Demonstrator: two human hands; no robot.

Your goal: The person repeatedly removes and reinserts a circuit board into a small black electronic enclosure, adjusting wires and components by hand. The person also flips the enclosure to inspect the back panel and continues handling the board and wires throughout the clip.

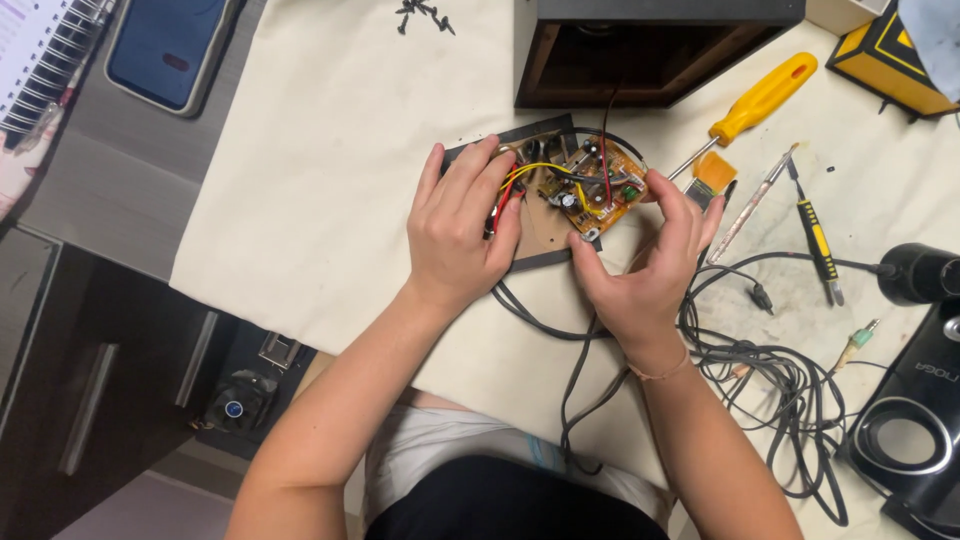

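A small orange circuit board (590,185), crowded with components and crossed by yellow, red and black wires, sits on a flat brown panel with a dark edge (540,235), near the middle of a cream cloth-covered table (320,160). The panel's long axis runs roughly left to right, tilted slightly up toward the right, and the board lies at its right end.

The left hand (460,225) rests flat over the panel's left part, fingers spread and pressing down, holding it in place; its fingertips touch the wires at the board's left edge. The right hand (645,255) comes in from the lower right, thumb and fingers curled around the board's right and lower rim, gripping it lightly. The board lies between the two hands, and the right is the nearer to it.

Black cables (770,380) trail from under the panel toward the person's lap and coil to the right. Behind the board stands an open dark wooden speaker box (640,50). To the right lie a yellow-handled screwdriver (750,105), a slim black-and-yellow tool (818,238) and a thin metal rod (752,205). A black round speaker (915,420) stands at the far right; a dark phone (170,50) lies upper left, and loose black screws (425,15) sit at the top of the cloth.
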